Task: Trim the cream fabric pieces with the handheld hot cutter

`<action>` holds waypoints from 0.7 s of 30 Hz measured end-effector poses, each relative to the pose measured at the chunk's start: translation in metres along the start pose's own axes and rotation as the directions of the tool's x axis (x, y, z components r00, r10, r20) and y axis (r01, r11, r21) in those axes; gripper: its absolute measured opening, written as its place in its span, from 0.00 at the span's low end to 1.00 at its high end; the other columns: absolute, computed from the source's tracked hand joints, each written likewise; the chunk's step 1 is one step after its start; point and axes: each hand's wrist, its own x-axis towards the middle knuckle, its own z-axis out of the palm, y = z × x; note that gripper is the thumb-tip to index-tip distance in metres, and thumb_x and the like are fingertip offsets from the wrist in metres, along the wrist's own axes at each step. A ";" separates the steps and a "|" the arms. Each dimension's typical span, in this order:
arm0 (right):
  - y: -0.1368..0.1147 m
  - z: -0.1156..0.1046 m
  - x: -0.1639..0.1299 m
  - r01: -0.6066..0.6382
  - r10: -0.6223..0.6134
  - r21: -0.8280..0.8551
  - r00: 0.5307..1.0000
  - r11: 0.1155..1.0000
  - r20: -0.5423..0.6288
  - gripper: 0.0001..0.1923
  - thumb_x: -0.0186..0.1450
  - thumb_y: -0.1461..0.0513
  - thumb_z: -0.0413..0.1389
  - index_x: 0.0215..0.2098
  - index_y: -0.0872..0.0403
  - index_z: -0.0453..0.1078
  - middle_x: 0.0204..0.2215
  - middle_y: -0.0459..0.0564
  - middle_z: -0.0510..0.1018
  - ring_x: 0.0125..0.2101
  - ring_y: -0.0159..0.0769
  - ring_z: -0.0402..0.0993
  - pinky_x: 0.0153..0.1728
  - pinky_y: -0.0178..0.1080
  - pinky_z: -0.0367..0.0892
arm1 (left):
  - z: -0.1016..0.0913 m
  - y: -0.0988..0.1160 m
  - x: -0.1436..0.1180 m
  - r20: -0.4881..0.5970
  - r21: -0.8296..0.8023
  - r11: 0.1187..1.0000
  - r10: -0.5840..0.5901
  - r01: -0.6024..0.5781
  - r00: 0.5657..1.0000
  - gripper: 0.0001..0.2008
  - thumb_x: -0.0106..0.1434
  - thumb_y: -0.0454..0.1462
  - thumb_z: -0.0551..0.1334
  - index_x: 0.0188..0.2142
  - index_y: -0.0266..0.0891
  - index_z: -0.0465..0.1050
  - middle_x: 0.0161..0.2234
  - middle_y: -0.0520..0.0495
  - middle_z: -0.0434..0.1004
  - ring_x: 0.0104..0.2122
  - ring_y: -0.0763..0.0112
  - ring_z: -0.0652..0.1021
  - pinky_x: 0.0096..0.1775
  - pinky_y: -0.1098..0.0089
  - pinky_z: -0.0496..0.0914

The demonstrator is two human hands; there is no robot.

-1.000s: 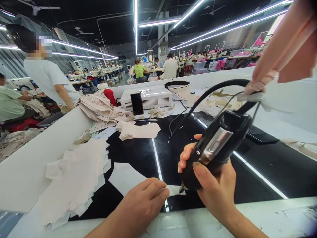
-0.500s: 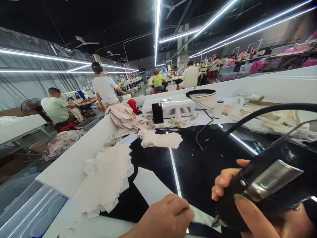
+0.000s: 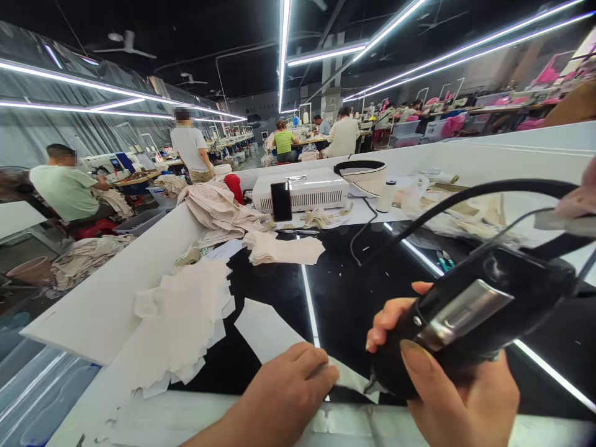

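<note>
Head view: the right hand (image 3: 459, 397) is wrapping tight around a black cutter (image 3: 470, 316), thumb lying along the barrel, tip poking down at about 7 o'clock from the hand.
Left hand: the left hand (image 3: 291, 388) is pressing flat on a pale fabric piece (image 3: 270, 332), fingers curled over it, not gripping anything, just pinning it to the black table (image 3: 358, 292).
Where the piece is: it's lying on the table at 6 o'clock of the view, running from under the left hand toward the cutter tip.
Risk, fingers: the tip is sitting right beside the left fingertips, so I'd guess a slip is nicking or burning them.
Risk, cord: the thick cord (image 3: 465, 198) is arcing away at 1 o'clock; if it's tugging, the tool could be jerking off line and spoiling the edge.
Risk, fabric: thin cloth on a glossy top looks slidey, so light pressure probably lets it creep.
Materials: the cutter is looking like matte black plastic with a brushed metal plate; the table is mirror-shiny, reflecting the ceiling lights.
Shapes: a stack (image 3: 179, 326) of cut pieces at 9 o'clock of the left hand is fanning out in jagged, stepped edges, soft and matte.
Farther back: a white box (image 3: 302, 189) with a phone (image 3: 281, 201) leaning on it at 12 o'clock.
</note>
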 end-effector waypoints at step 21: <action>-0.006 0.009 -0.007 -0.075 0.073 -0.036 0.995 0.997 -0.073 0.24 0.67 0.54 0.74 0.58 0.43 0.74 0.33 0.45 0.84 0.27 0.38 0.82 0.29 0.37 0.83 | 0.018 0.009 0.001 -0.140 0.275 0.953 0.171 -0.128 0.975 0.13 0.83 0.42 0.59 0.53 0.36 0.76 0.37 0.46 0.78 0.34 0.63 0.77 0.38 0.67 0.77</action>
